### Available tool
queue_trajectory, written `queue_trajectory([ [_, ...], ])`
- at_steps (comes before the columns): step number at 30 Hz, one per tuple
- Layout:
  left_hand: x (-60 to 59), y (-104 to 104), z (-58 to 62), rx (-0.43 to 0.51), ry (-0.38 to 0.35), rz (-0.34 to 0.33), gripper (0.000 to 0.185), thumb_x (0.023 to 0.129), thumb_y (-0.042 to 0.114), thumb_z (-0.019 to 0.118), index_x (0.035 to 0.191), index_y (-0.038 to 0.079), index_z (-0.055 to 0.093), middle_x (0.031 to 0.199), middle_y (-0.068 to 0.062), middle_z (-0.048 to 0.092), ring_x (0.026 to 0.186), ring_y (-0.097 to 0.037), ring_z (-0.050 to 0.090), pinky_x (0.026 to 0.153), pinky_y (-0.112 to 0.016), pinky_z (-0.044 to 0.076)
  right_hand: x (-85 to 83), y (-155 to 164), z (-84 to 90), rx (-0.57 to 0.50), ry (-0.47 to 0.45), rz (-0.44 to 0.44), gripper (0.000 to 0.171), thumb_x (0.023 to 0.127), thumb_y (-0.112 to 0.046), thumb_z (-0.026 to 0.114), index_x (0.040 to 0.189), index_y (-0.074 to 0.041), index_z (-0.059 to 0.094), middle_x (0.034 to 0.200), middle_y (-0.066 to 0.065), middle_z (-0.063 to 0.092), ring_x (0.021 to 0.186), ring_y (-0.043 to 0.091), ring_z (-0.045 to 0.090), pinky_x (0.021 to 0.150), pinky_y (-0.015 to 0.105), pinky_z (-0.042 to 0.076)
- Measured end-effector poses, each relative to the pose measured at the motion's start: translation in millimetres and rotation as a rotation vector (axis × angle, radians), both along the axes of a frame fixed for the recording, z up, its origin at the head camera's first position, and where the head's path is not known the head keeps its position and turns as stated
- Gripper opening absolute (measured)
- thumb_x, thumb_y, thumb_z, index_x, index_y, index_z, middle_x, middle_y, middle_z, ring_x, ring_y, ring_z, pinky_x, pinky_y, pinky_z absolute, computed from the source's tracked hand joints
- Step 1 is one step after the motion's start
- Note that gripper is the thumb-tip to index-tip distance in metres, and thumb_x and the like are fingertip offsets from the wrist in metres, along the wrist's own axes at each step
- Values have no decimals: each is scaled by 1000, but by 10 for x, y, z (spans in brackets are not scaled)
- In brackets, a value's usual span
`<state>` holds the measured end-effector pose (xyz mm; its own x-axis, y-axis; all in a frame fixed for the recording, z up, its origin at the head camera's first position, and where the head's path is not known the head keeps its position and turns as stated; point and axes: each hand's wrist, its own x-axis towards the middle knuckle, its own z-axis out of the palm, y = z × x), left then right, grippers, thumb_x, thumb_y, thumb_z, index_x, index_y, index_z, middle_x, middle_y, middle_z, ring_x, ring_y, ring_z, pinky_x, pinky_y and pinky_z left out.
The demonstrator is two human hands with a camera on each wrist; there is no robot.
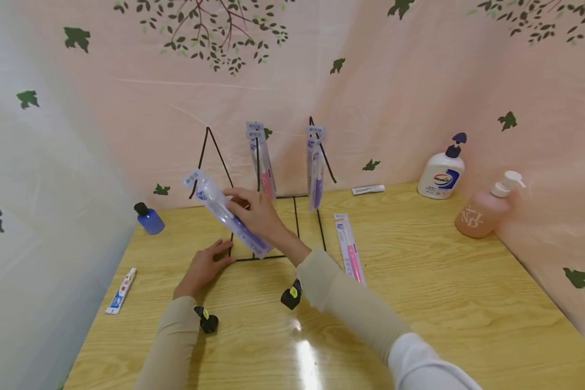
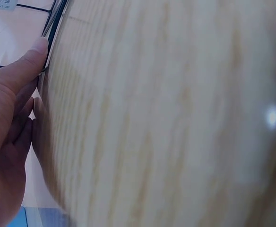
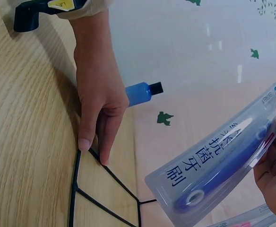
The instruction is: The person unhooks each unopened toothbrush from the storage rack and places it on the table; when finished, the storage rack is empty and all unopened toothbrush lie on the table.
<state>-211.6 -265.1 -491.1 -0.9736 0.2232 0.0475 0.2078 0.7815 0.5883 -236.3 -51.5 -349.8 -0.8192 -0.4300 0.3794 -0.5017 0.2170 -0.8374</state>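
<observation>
Near the table's (image 1: 419,303) back edge, a toothbrush pack (image 1: 226,216) is gripped by the right hand (image 1: 258,214) for hanging; the left hand (image 1: 202,266), fingers straight, steadies the rack (image 1: 294,216). Aligning the pack's hole with the free hook seems needed next.

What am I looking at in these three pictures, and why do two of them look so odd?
There is no machine here: a person works with two bare hands, wearing one camera on the head and one on each wrist. The wide picture is the head view; the two close, tilted ones come from the wrist cameras, hence the odd angles.

The right hand holds a packaged blue toothbrush in its fingers, lifted near a black wire display rack. The left hand presses straight fingers on the rack's base, at its corner. Two more packaged toothbrushes, a pink one and a purple one, hang on the rack.

On the wooden table lie another pink packaged toothbrush, two small toothpaste tubes, a blue bottle, a white pump bottle and a pink pump bottle.
</observation>
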Motion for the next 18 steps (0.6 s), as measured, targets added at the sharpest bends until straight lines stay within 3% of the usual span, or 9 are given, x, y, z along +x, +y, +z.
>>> queue_trajectory([
  [18,-12,-1,-5,-1,-8,21,51,91,30,65,138,15,53,148,-25,36,132,-47,38,108,-60,31,305,87,97,-5,5,50,32,97,-18,58,127,-10,63,95,8,72,72,8,65,61,19,53],
])
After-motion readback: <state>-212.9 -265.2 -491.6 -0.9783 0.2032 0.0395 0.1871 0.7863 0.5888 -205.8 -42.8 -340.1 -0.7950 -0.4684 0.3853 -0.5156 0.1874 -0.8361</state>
